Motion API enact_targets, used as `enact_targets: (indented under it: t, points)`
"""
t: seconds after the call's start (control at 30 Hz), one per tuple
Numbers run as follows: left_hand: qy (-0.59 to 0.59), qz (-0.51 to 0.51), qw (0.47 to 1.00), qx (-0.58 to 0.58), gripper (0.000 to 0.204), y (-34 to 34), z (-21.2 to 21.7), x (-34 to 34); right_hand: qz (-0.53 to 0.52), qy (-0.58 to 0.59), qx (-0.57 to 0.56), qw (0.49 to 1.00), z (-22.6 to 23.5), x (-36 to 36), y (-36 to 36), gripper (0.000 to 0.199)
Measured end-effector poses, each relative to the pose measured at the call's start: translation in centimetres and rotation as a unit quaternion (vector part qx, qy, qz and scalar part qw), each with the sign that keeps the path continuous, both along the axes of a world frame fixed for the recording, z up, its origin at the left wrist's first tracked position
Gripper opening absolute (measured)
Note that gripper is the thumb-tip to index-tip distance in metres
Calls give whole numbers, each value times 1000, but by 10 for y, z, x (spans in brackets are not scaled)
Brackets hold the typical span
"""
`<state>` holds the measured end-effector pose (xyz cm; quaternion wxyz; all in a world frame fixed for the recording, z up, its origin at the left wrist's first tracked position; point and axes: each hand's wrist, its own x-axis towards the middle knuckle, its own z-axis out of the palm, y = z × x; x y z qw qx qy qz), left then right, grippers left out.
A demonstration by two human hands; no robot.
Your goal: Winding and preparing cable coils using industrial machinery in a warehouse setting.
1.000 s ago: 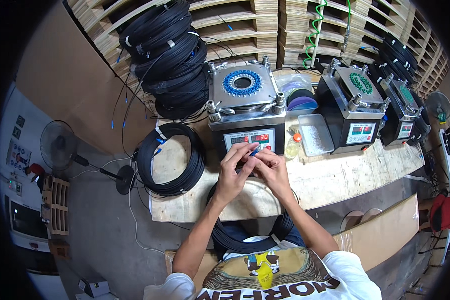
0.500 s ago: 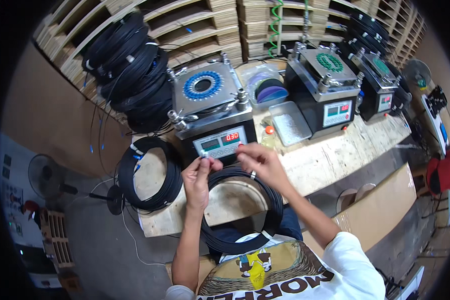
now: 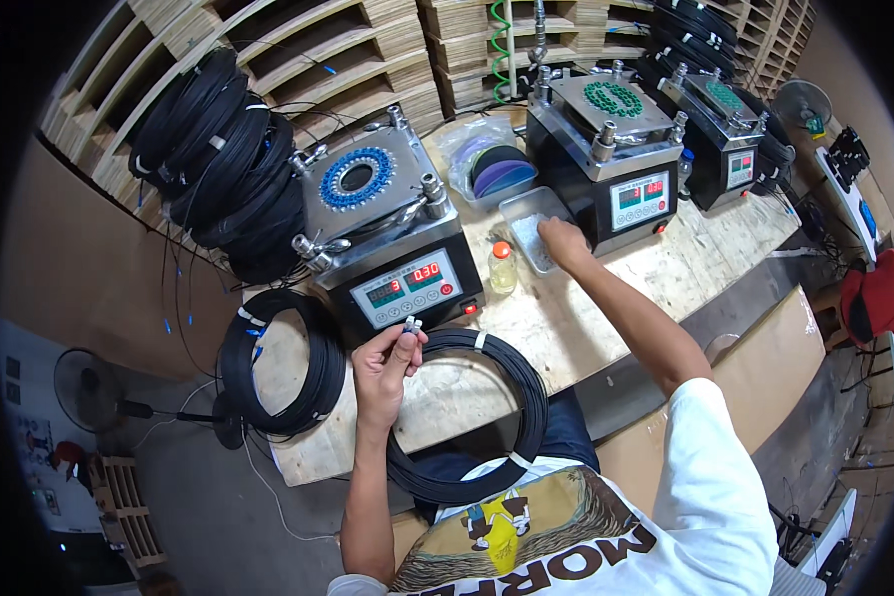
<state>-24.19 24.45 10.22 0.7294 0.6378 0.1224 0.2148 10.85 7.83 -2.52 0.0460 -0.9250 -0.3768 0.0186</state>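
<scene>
My left hand (image 3: 382,377) pinches small white-tipped cable connectors (image 3: 412,324) upright between thumb and fingers, in front of the nearest polishing machine (image 3: 407,288). Beneath that hand a black cable coil (image 3: 534,397) leans over the table's front edge onto my lap. My right hand (image 3: 564,241) reaches out to a clear plastic tray (image 3: 528,255) holding small whitish pieces; its fingertips are down in the tray and partly hidden, so I cannot tell what they touch. A bottle with an orange cap (image 3: 503,268) stands left of the tray.
Another cable coil (image 3: 230,363) lies at the table's left, with a tall coil stack (image 3: 219,149) behind it. Two more polishing machines (image 3: 606,189) stand to the right. Round coloured discs (image 3: 505,174) lie behind the tray. Wooden pallets (image 3: 318,50) line the back.
My right hand has left the spot beside my left hand and gone right and away to the tray. My left hand stays near the coil, still pinching the connectors. The view has shifted slightly.
</scene>
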Motion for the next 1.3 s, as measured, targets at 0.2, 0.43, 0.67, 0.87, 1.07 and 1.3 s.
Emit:
enact_targets:
  t: [0.2, 0.43, 0.67, 0.87, 1.07, 1.3]
  points:
    - [6, -6, 1000, 5, 28, -2, 5, -2, 3, 15, 126, 992, -15, 1, -12, 14]
    - [14, -7, 1000, 17, 29, -3, 9, -3, 2, 12, 142, 990, -20, 5, -15, 15]
    - [30, -11, 999, 29, 31, -3, 8, -7, 37, 6, 188, 981, -10, -7, -16, 17]
    - [33, -18, 999, 26, 31, -4, 9, -6, 19, 132, 236, 963, 9, 7, -15, 35]
    - [41, -17, 998, 42, 32, -6, 9, -4, -7, 191, 306, 933, 11, 7, -29, 34]
    - [29, -13, 999, 43, 33, -5, 9, -4, -21, 268, 311, 911, 4, 7, -30, 14]
